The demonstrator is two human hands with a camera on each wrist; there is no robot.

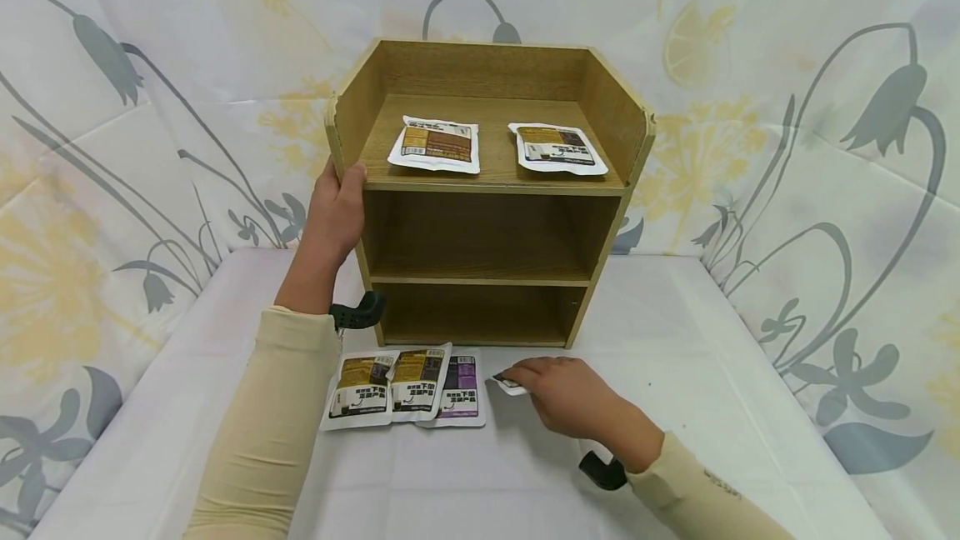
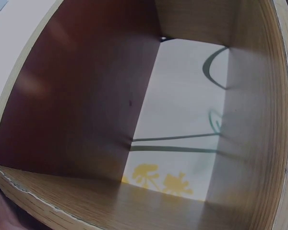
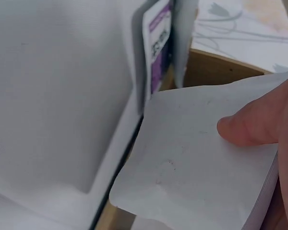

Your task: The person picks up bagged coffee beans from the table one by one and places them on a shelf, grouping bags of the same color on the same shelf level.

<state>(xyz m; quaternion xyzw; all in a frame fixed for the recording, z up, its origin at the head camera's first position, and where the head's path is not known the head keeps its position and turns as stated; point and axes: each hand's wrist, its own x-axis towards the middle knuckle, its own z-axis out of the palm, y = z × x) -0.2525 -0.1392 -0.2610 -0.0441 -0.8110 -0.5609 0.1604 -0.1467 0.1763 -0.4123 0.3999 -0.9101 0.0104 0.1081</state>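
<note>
My left hand grips the left side panel of a small wooden shelf, thumb by the top board's front corner. In the left wrist view, part of that hand shows at the lower left beside the shelf's edge. Low over the table in front of the shelf, my right hand pinches a flat white pouch. The pouch's plain side and my thumb show in the right wrist view. Left of it lie overlapping pouches: two brown-and-yellow labelled pouches and a purple-labelled pouch.
Two more labelled pouches, one at left and one at right, lie on the shelf's top board. Below are a middle compartment and a bottom one. A white cloth covers the table; floral fabric hangs behind and at both sides.
</note>
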